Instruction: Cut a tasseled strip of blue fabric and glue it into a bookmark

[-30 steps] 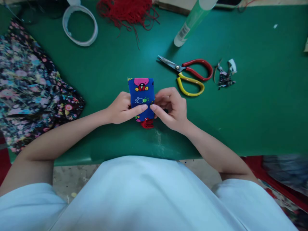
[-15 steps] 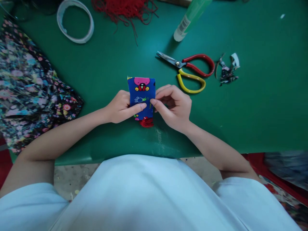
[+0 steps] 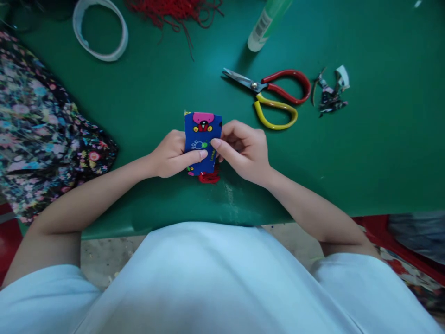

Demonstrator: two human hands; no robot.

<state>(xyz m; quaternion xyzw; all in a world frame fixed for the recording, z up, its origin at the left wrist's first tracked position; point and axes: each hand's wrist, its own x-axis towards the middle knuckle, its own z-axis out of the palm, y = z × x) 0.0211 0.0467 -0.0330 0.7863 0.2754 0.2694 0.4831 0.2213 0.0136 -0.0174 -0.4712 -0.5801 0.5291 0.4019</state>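
Observation:
A small blue fabric piece [image 3: 202, 134] with a pink cartoon print is held upright over the table's near side. My left hand [image 3: 172, 155] grips its left edge, thumb lying flat across the front and fingers hidden behind. On the right edge, my right hand [image 3: 245, 150] pinches the fabric between thumb and fingers; the fingertips are partly out of sight. Red yarn [image 3: 209, 176] sticks out below the fabric's bottom edge. Beyond my right hand lie scissors [image 3: 255, 86] with one red and one yellow handle, blades spread a little.
Floral dark cloth [image 3: 52, 130] covers the left of the green table [image 3: 365, 162]. Toward the back are a white tape ring [image 3: 124, 44], a heap of red yarn [image 3: 167, 9] and a green-and-white glue tube [image 3: 261, 30]. Fabric scraps [image 3: 330, 95] lie right of the scissors.
My right thumb has slid a little further onto the fabric's front, and the fabric's lower end has swung slightly left. The whole view has shifted slightly.

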